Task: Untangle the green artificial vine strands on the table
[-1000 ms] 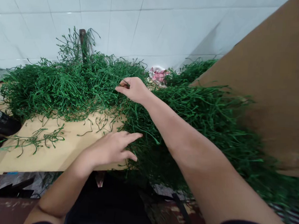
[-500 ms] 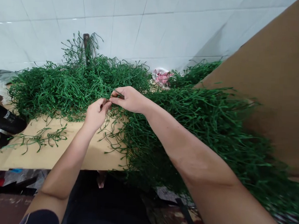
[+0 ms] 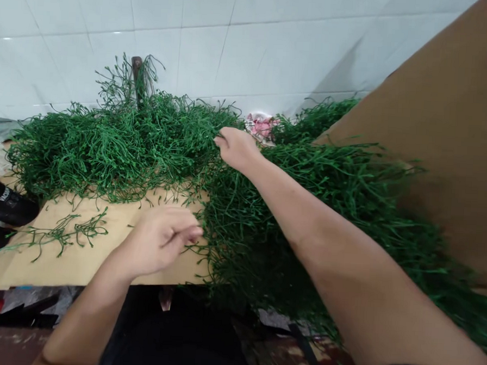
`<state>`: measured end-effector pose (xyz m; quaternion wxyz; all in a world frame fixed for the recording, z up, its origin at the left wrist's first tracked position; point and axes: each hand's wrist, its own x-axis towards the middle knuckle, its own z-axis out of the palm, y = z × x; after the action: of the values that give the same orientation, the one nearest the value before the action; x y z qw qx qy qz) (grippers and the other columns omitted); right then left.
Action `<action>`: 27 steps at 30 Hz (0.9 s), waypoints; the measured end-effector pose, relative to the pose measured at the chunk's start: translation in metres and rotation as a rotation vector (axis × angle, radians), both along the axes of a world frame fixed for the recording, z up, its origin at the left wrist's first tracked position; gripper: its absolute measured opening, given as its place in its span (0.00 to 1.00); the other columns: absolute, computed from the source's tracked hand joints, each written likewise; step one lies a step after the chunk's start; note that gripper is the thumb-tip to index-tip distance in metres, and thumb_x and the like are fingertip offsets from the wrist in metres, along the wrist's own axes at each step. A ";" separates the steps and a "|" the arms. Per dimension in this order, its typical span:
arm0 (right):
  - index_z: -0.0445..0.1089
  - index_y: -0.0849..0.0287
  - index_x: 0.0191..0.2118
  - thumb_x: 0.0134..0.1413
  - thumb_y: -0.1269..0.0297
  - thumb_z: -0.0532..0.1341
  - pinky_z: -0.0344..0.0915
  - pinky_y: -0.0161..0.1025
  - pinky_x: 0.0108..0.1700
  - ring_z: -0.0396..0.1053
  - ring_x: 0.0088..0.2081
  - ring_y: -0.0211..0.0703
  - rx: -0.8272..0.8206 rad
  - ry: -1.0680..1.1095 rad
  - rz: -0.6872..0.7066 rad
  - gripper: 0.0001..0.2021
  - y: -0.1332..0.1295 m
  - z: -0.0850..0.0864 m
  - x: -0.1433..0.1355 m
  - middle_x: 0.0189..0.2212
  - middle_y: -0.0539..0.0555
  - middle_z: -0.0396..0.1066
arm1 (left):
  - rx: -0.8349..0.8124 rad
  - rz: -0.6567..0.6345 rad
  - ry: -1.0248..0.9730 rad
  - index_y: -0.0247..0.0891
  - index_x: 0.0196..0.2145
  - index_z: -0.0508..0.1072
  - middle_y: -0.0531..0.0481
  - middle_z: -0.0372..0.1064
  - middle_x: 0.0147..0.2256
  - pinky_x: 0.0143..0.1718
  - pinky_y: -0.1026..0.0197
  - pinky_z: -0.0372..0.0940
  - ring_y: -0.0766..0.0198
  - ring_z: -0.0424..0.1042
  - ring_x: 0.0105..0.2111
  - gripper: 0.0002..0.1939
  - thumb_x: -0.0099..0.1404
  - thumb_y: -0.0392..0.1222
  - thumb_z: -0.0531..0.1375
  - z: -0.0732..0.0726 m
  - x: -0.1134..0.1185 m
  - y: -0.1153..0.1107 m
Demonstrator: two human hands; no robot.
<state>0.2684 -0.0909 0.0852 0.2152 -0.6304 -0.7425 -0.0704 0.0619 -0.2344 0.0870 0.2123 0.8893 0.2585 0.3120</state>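
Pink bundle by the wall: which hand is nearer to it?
The right hand: it is reaching into the green strands just left of the pink bundle. The left hand is well back, over the table's front edge.

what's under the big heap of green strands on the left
The heap of green strands lies on a tan table top, bare at its front edge with a loose sprig. A dark post rises behind; its base is covered.

A small workshop: heaped green plastic stems (image 3: pixel 118 143) on a workbench (image 3: pixel 80 250) (white-tiled wall (image 3: pixel 234 40) behind).
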 end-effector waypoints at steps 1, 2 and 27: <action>0.59 0.61 0.28 0.57 0.67 0.50 0.52 0.37 0.33 0.62 0.31 0.41 -0.015 0.043 0.048 0.08 -0.001 0.003 0.001 0.30 0.58 0.66 | 0.003 -0.058 0.061 0.36 0.23 0.69 0.51 0.66 0.22 0.31 0.65 0.60 0.68 0.65 0.26 0.18 0.67 0.41 0.48 -0.002 0.010 -0.003; 0.57 0.60 0.25 0.56 0.67 0.51 0.52 0.37 0.33 0.60 0.30 0.40 -0.032 0.080 0.107 0.09 -0.005 0.007 -0.001 0.27 0.55 0.65 | 0.019 -0.101 0.135 0.35 0.27 0.71 0.50 0.69 0.25 0.32 0.65 0.60 0.67 0.67 0.28 0.15 0.66 0.42 0.50 -0.005 0.021 -0.004; 0.66 0.63 0.33 0.49 0.54 0.57 0.57 0.33 0.30 0.56 0.26 0.31 -0.402 0.313 0.706 0.15 -0.055 0.029 -0.011 0.28 0.52 0.64 | -0.321 0.432 -0.327 0.33 0.32 0.71 0.51 0.66 0.25 0.31 0.64 0.60 0.68 0.64 0.26 0.18 0.63 0.51 0.50 -0.011 -0.014 0.077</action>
<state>0.2572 -0.1460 0.1145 0.2090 -0.3702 -0.8700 0.2498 0.0483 -0.1575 0.0758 0.3178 0.7069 0.4497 0.4439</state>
